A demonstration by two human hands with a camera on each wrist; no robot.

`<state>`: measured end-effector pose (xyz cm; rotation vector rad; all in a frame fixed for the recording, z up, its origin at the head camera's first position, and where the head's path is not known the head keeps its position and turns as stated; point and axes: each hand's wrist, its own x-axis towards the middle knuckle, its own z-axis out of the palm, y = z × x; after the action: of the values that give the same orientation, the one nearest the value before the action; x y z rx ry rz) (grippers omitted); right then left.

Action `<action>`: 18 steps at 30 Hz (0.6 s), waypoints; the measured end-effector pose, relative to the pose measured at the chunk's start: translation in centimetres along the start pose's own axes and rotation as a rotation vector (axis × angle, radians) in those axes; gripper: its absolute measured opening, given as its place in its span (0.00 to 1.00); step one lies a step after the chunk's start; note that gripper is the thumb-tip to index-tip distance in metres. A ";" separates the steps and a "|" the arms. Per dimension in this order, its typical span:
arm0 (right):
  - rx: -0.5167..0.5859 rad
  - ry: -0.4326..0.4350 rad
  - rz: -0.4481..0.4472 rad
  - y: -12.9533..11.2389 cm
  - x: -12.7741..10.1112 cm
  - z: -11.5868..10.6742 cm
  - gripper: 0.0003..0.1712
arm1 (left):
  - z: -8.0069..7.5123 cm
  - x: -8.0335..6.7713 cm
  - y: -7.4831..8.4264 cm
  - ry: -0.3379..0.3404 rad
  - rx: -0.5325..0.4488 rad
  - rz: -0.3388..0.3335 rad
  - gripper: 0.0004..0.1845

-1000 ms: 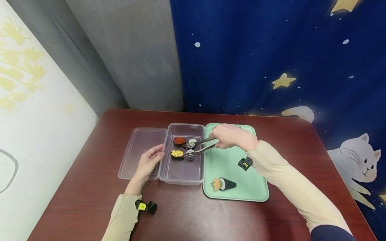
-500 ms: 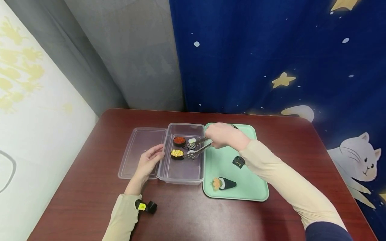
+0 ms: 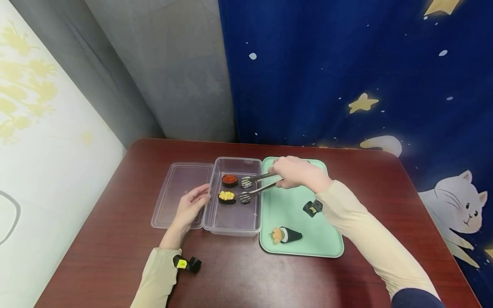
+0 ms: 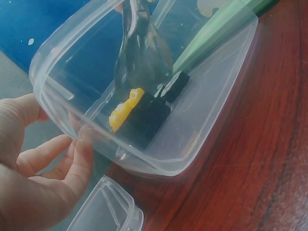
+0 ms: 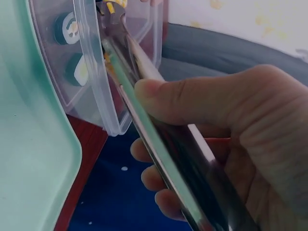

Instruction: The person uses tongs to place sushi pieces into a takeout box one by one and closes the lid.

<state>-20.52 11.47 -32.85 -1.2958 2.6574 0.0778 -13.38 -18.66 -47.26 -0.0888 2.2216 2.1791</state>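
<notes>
My right hand grips metal tongs over the far end of a clear plastic container. The tongs' slotted tips are spread apart inside it, above two small rolls. A red roe piece and a yellow corn piece lie beside the tips. My left hand rests with relaxed fingers against the container's left wall. In the right wrist view my thumb and fingers clasp the tongs. A cone-shaped hand roll lies on the green tray.
The container's clear lid lies flat to its left on the dark red table. The green tray touches the container's right side. Grey wall panels and a blue star-patterned curtain stand behind the table.
My right hand shifted left with the tongs, then drew back right a little. The tips stay over the rolls in the container. My left hand has not moved.
</notes>
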 end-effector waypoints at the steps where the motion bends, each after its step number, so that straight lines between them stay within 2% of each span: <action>1: 0.022 0.014 -0.003 0.3 -0.3 0.2 0.14 | 0.0 0.0 0.0 0.001 -0.002 -0.001 0.22; 5: 0.146 0.112 -0.035 1.7 -1.8 1.4 0.23 | 0.0 0.1 0.0 0.000 -0.005 0.000 0.22; 10: 0.295 0.242 -0.070 2.8 -3.8 3.0 0.28 | 0.0 0.1 0.0 0.002 -0.004 -0.002 0.22; 14: 0.350 0.334 -0.094 3.1 -5.4 4.1 0.30 | 0.1 0.1 -0.1 0.006 -0.004 0.004 0.22; 18: 0.399 0.388 -0.086 3.3 -7.0 5.2 0.32 | 0.1 0.0 -0.1 0.007 -0.003 0.012 0.22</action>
<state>-18.13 19.59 -36.74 -1.3908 2.7068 -0.7478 -13.40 -18.53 -47.32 -0.0829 2.2283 2.1919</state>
